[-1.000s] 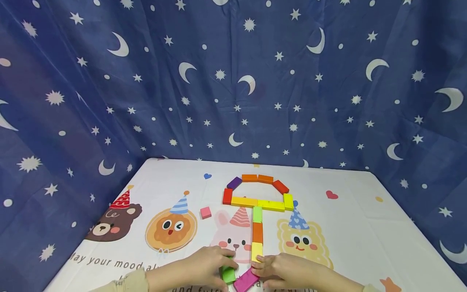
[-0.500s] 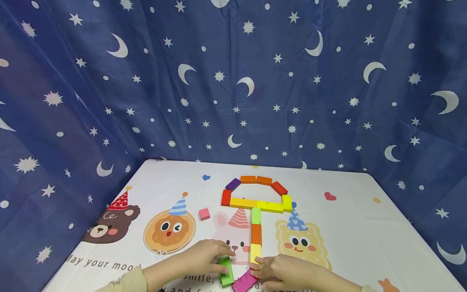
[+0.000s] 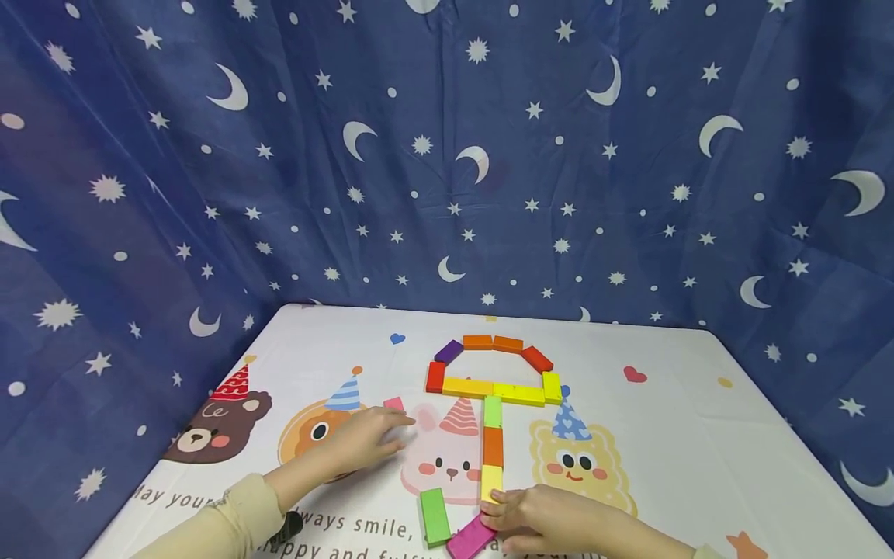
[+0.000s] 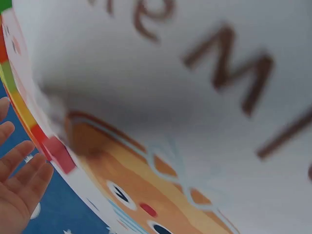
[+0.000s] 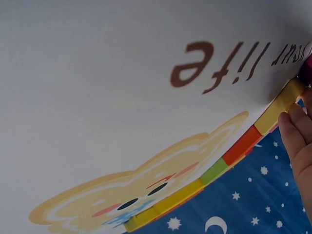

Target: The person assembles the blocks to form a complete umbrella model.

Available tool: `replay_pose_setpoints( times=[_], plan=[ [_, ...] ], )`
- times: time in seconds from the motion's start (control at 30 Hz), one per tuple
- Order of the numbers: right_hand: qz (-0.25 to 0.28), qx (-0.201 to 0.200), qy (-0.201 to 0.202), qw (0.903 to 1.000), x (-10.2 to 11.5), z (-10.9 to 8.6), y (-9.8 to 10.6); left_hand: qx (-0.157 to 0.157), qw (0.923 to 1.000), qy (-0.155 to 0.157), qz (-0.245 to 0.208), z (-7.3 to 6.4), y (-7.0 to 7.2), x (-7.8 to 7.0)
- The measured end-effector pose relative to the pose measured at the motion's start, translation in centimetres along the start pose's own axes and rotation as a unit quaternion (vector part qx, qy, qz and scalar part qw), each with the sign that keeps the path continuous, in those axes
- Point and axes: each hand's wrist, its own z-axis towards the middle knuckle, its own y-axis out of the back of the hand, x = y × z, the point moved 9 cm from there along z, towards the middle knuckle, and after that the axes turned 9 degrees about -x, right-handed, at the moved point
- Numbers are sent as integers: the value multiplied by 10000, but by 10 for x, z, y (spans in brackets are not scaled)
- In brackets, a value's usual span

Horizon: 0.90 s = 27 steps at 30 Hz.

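In the head view my left hand [image 3: 359, 442] reaches just in front of a small pink block [image 3: 394, 404], its fingers loosely extended and holding nothing. The left wrist view shows those fingers [image 4: 29, 180] beside the pink block [image 4: 59, 153]. My right hand [image 3: 548, 516] rests its fingertips on the yellow block [image 3: 492, 481] and the upper end of a slanted magenta block [image 3: 471, 537]. A green block [image 3: 435, 517] lies left of the magenta one, its near end close to it. Above the yellow block, an orange block [image 3: 493, 446] and a light green block [image 3: 493, 411] continue the column.
At the column's top, two long yellow blocks [image 3: 518, 394] form a crossbar under an arch of red, purple and orange blocks [image 3: 478, 341]. The white printed tablecloth [image 3: 663, 435] covers the table. A blue curtain [image 3: 447, 194] with moons and stars hangs behind and beside it.
My left hand has let go of the green block and moved up and left to the pink block. My right hand has stayed at the yellow and magenta blocks.
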Motion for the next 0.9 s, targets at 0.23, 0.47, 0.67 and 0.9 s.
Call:
replay_pose_setpoints(
  times=[0.23, 0.47, 0.67, 0.9],
  plan=[
    [317, -13, -171, 9993, 1, -1, -4, -385, 9989, 220, 157, 7, 5, 24],
    [341, -19, -75, 9994, 1, -2, -5, -242, 9985, 449, 212, 14, -4, 41],
    [134, -73, 185, 9997, 1, -1, -1, -120, 9978, 618, 202, 22, -9, 47],
    [30, -72, 331, 9994, 0, 0, 4, -70, 9973, 734, 43, 24, -9, 46]
  ],
)
